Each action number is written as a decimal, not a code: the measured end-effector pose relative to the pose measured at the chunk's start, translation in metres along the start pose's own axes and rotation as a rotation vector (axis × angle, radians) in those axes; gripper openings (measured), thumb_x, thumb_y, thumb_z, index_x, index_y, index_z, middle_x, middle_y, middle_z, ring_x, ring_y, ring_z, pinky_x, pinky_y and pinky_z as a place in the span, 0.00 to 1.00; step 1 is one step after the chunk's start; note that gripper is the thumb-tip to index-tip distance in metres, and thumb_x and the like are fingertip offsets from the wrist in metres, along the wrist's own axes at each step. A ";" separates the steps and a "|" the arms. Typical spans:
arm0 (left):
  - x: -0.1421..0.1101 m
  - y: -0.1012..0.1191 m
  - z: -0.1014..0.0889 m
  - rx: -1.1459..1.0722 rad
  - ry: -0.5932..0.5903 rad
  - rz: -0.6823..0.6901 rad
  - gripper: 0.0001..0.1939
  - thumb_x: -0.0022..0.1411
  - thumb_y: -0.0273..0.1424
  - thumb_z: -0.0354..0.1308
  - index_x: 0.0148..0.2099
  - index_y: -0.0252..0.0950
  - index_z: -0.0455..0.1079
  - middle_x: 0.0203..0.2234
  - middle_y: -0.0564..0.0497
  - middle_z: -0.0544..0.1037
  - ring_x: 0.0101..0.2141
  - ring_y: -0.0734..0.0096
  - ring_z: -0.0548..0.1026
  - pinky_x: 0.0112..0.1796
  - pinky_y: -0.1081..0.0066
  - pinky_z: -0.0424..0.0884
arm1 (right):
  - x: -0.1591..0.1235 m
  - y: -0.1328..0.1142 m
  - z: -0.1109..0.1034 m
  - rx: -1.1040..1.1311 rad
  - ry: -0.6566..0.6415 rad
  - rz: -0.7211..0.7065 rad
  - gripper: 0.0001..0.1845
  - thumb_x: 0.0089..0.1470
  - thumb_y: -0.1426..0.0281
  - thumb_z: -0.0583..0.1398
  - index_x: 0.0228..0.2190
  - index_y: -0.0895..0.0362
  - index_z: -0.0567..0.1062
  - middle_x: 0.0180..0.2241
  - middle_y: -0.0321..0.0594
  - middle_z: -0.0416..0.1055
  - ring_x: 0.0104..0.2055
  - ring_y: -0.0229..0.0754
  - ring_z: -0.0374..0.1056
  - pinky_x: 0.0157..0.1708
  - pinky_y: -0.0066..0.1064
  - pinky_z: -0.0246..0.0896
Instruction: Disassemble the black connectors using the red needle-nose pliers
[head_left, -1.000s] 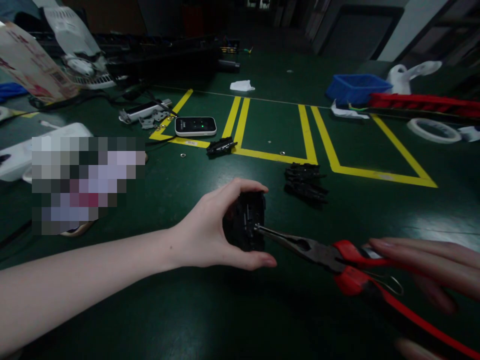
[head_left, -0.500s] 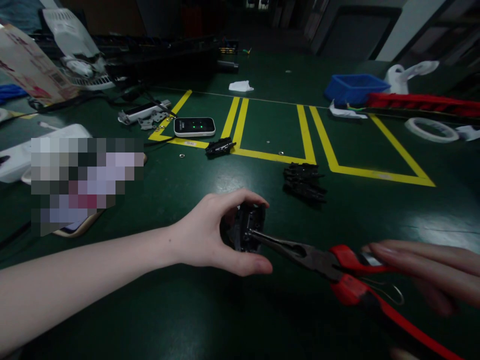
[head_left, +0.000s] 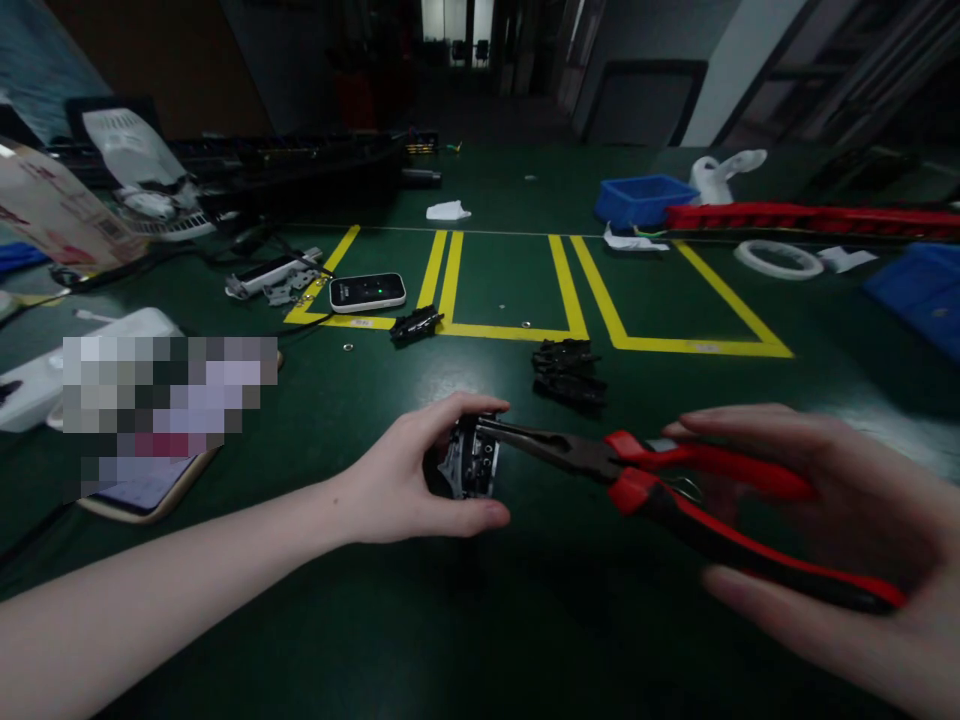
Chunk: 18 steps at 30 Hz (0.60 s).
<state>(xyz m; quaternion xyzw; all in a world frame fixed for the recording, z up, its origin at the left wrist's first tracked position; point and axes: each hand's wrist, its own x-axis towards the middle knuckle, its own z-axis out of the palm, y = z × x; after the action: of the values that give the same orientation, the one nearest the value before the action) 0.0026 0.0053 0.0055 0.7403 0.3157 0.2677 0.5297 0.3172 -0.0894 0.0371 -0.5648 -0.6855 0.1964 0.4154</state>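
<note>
My left hand point(head_left: 427, 475) is closed round a black plastic part point(head_left: 474, 460) with small holes and a pale edge, gripped between thumb and fingers above the green table. Red-and-black needle-nose pliers point(head_left: 637, 470) reach in from the right, their jaw tips at the upper end of that part. Whether the jaws pinch anything there I cannot make out. Around the pliers' handles is my right hand point(head_left: 840, 500), fingers on the upper handle and thumb by the lower one. Beyond my hands lie further black plastic parts point(head_left: 568, 370) and a single black one point(head_left: 417, 325).
Yellow tape point(head_left: 510, 331) marks boxes on the table point(head_left: 360, 620). At left are a phone point(head_left: 150, 505), a white-rimmed device point(head_left: 367, 292) and grey scraps. A blue bin point(head_left: 645, 203), a red strip point(head_left: 795, 218), a tape roll point(head_left: 778, 260) and another blue bin point(head_left: 926, 295) stand right.
The view has tilted up and turned right. The pliers' tips have moved from the middle of the black part to its upper end, and more of my right hand shows.
</note>
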 end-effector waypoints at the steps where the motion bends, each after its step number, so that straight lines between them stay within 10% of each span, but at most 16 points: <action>1: 0.000 0.001 0.000 -0.004 -0.001 -0.012 0.37 0.58 0.41 0.76 0.65 0.40 0.70 0.56 0.44 0.80 0.54 0.49 0.79 0.52 0.58 0.77 | 0.003 -0.001 0.000 0.024 -0.015 0.014 0.33 0.45 0.51 0.78 0.52 0.39 0.82 0.46 0.41 0.85 0.39 0.56 0.85 0.36 0.39 0.85; 18: -0.002 0.011 0.007 0.093 -0.010 -0.105 0.36 0.61 0.39 0.74 0.68 0.42 0.68 0.61 0.40 0.76 0.63 0.41 0.73 0.63 0.41 0.68 | 0.004 -0.017 0.018 0.271 0.187 -0.031 0.44 0.48 0.55 0.78 0.61 0.41 0.68 0.58 0.45 0.72 0.52 0.54 0.80 0.49 0.49 0.83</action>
<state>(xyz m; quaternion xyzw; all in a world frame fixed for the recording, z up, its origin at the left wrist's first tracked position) 0.0084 -0.0030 0.0136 0.7479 0.3634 0.2210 0.5097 0.2925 -0.0867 0.0408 -0.5088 -0.6196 0.2271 0.5529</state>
